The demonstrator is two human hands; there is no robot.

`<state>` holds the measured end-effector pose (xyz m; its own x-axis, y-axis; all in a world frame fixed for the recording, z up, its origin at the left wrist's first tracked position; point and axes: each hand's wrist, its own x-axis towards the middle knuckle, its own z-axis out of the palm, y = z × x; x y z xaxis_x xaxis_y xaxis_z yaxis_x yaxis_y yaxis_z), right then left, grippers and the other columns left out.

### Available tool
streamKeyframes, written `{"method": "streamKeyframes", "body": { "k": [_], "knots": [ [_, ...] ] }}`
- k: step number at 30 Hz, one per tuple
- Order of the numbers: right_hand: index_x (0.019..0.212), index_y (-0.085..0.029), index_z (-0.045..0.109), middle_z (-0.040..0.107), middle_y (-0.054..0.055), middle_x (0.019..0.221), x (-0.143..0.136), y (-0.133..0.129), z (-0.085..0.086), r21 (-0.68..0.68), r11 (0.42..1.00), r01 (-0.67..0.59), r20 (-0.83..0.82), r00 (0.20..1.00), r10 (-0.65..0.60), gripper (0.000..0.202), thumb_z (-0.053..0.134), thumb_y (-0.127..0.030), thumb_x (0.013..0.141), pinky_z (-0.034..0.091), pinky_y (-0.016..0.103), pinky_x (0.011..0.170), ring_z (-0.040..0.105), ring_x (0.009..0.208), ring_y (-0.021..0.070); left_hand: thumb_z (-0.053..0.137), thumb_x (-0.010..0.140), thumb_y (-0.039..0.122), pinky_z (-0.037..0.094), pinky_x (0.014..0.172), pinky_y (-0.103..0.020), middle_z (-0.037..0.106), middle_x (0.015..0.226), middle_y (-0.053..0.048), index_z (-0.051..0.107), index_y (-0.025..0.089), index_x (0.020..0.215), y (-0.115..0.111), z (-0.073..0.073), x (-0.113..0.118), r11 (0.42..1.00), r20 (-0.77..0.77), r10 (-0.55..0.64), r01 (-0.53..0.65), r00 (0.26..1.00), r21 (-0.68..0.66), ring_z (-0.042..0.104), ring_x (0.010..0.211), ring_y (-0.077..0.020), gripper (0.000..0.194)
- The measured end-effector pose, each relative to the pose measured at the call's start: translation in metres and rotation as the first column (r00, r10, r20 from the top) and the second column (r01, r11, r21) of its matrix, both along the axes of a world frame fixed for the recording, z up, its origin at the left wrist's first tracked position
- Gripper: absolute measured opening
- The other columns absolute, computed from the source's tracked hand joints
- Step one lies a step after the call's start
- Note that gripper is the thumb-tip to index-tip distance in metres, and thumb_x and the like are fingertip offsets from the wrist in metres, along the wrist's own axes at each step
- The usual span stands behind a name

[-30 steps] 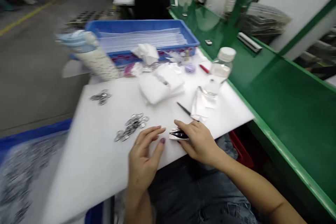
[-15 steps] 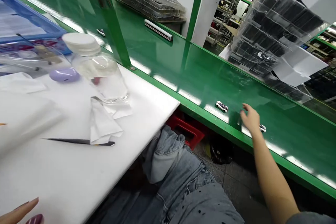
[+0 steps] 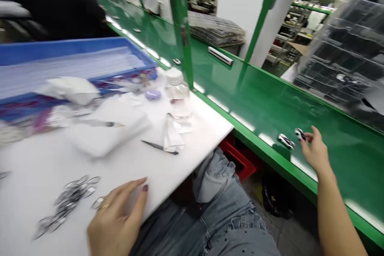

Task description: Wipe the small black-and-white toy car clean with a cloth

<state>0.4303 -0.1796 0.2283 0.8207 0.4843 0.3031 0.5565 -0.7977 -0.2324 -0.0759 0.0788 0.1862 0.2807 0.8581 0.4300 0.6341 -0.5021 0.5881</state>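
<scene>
Head cam has the right hand (image 3: 315, 153) out over the green conveyor (image 3: 264, 108), fingertips pinching one little toy car (image 3: 299, 133). A second car (image 3: 286, 141) sits just left of it, toward the white table (image 3: 180, 168), long axis running along the belt, so two cars total. Right hand is way nearer; the left hand (image 3: 115, 220) lies flat on the table, fingers loose and holding nothing, beside a pile of metal rings (image 3: 67, 200).

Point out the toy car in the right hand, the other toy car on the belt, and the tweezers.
toy car in right hand (image 3: 299, 133), head view, body
second toy car (image 3: 286, 141), head view, roof
tweezers (image 3: 159, 147), head view, shaft
</scene>
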Motion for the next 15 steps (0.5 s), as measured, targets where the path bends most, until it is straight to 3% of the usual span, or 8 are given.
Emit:
{"method": "streamKeyframes", "body": {
  "k": [1, 2, 3, 4, 7, 9, 12, 15],
  "knots": [
    [0.150, -0.017, 0.025, 0.063, 0.014, 0.125, -0.021, 0.044, 0.001, 0.041, 0.988, -0.151, 0.002, 0.989, 0.151, 0.067, 0.051, -0.032, 0.090, 0.049, 0.042, 0.091, 0.061, 0.107, 0.0282, 0.056, 0.092, 0.038, 0.048, 0.083, -0.037, 0.069, 0.101, -0.003, 0.069, 0.026, 0.100, -0.004, 0.005, 0.005, 0.999, -0.016, 0.022, -0.022, 1.000, 0.034, 0.065, 0.094, -0.0250, 0.019],
    [0.150, -0.015, 0.024, 0.061, 0.017, 0.126, -0.050, 0.088, 0.002, 0.117, 0.906, -0.406, 0.022, 0.914, 0.406, 0.065, 0.051, -0.030, 0.092, 0.046, 0.045, 0.096, 0.059, 0.111, 0.0293, 0.056, 0.093, 0.036, 0.050, 0.082, -0.035, 0.071, 0.099, -0.003, 0.070, 0.025, 0.098, -0.007, 0.011, 0.009, 0.999, -0.011, 0.018, -0.017, 1.000, 0.044, 0.066, 0.092, -0.0234, 0.019],
    [0.149, -0.013, 0.025, 0.060, 0.019, 0.125, -0.085, 0.131, 0.003, 0.157, 0.753, -0.639, 0.053, 0.767, 0.640, 0.061, 0.047, -0.027, 0.094, 0.045, 0.047, 0.097, 0.057, 0.112, 0.0303, 0.055, 0.093, 0.035, 0.051, 0.081, -0.034, 0.071, 0.097, -0.002, 0.070, 0.024, 0.097, -0.010, 0.016, 0.011, 0.999, 0.005, 0.003, -0.003, 1.000, 0.053, 0.068, 0.090, -0.0220, 0.019],
    [0.149, -0.011, 0.025, 0.058, 0.022, 0.126, -0.124, 0.168, 0.003, 0.149, 0.546, -0.824, 0.050, 0.558, 0.829, 0.058, 0.044, -0.023, 0.096, 0.044, 0.049, 0.097, 0.055, 0.112, 0.0313, 0.055, 0.094, 0.033, 0.052, 0.081, -0.032, 0.072, 0.096, -0.002, 0.070, 0.024, 0.097, -0.013, 0.022, 0.011, 0.998, 0.018, -0.015, 0.014, 1.000, 0.056, 0.068, 0.089, -0.0207, 0.019],
    [0.143, -0.021, 0.041, 0.066, 0.010, 0.109, -0.242, 0.244, 0.004, 0.090, 0.092, -0.992, 0.012, 0.093, 0.996, 0.054, 0.056, -0.018, 0.091, 0.048, 0.038, 0.088, 0.059, 0.098, 0.0248, 0.054, 0.094, 0.028, 0.054, 0.084, -0.029, 0.072, 0.098, -0.002, 0.071, 0.024, 0.100, -0.025, 0.038, -0.004, 0.994, 0.006, -0.028, 0.027, 1.000, 0.103, 0.070, 0.091, -0.0186, 0.018],
    [0.139, -0.021, 0.047, 0.067, 0.009, 0.108, -0.300, 0.267, 0.003, 0.047, -0.127, -0.991, 0.010, -0.127, 0.992, 0.050, 0.057, -0.013, 0.091, 0.048, 0.038, 0.086, 0.059, 0.098, 0.0244, 0.054, 0.095, 0.027, 0.054, 0.086, -0.028, 0.072, 0.102, -0.002, 0.071, 0.026, 0.104, -0.031, 0.049, -0.028, 0.988, -0.043, 0.017, -0.010, 0.999, 0.155, 0.070, 0.094, -0.0178, 0.019],
    [0.127, -0.017, 0.058, 0.069, 0.010, 0.104, -0.342, 0.283, 0.005, 0.015, -0.317, -0.948, 0.033, -0.316, 0.948, 0.038, 0.059, -0.011, 0.090, 0.050, 0.037, 0.083, 0.061, 0.095, 0.0240, 0.054, 0.095, 0.035, 0.056, 0.084, -0.029, 0.071, 0.106, -0.003, 0.070, 0.028, 0.107, -0.031, 0.075, -0.083, 0.969, -0.145, 0.131, -0.096, 0.981, 0.230, 0.071, 0.094, -0.0185, 0.022],
    [0.120, -0.016, 0.063, 0.070, 0.010, 0.106, -0.331, 0.293, 0.019, 0.041, -0.389, -0.920, 0.094, -0.384, 0.919, 0.030, 0.063, -0.021, 0.090, 0.052, 0.034, 0.084, 0.064, 0.096, 0.0222, 0.048, 0.094, 0.055, 0.058, 0.081, -0.036, 0.071, 0.111, -0.004, 0.072, 0.028, 0.103, -0.033, 0.113, -0.146, 0.921, -0.236, 0.332, -0.260, 0.913, 0.289, 0.070, 0.095, -0.0231, 0.037]
  ]
}}
